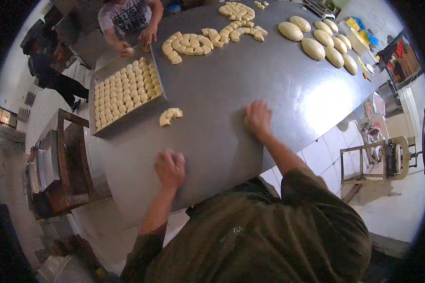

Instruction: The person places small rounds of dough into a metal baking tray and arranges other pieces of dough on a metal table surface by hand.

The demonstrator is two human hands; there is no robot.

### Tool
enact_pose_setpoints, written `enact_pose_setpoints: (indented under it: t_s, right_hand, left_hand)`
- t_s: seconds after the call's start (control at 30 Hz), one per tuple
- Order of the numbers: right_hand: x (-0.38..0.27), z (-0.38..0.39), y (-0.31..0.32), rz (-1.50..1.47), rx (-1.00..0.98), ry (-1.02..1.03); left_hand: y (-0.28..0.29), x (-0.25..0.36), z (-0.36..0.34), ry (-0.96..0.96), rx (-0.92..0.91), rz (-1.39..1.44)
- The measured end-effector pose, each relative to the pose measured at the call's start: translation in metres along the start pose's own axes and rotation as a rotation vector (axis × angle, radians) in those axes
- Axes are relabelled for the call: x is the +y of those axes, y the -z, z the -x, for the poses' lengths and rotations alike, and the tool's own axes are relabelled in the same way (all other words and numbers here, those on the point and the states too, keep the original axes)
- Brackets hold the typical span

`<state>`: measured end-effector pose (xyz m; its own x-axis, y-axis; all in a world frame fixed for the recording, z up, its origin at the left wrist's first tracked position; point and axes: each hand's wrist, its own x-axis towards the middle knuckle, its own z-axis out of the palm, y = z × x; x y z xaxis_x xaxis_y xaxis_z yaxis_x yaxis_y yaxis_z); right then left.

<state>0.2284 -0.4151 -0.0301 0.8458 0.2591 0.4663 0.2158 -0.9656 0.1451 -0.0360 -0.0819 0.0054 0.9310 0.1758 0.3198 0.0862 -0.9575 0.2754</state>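
My left hand (170, 168) is curled low over the metal table (212, 89), near its front edge. Farther forward and to the right, my right hand (258, 116) is cupped on the tabletop, its fingers bent under. Whatever lies beneath either palm is hidden, and both hands are slightly blurred. Just beyond my left hand sits a small curved group of cut dough pieces (170, 116). A tray (132, 112) filled with rows of round dough balls (125, 92) stands at the table's left side.
Another person (127, 23) reaches to the tray's far end. More cut dough pieces (191, 44) lie in curved rows at the back. Several large oval dough loaves (313, 49) rest at the far right, near a cream container (358, 41). A second person (49, 61) stands far left.
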Motion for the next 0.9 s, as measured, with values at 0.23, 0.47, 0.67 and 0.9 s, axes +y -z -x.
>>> enact_pose_setpoints:
  t_s: [0.23,0.47,0.67,0.9]
  right_hand:
    - [0.052,-0.041,0.033,-0.312,-0.319,0.121]
    - [0.060,0.035,0.041,-0.600,-0.438,0.405]
    - [0.019,-0.084,0.005,-0.454,-0.251,0.245]
    - [0.058,-0.074,0.032,-0.459,-0.322,0.407]
  left_hand:
    - [0.032,-0.056,-0.010,0.208,0.077,-0.154]
    - [0.040,-0.016,0.077,0.054,-0.122,-0.075]
    - [0.002,-0.009,-0.025,0.440,-0.059,-0.079]
    - [0.026,-0.052,0.011,0.304,0.073,-0.198]
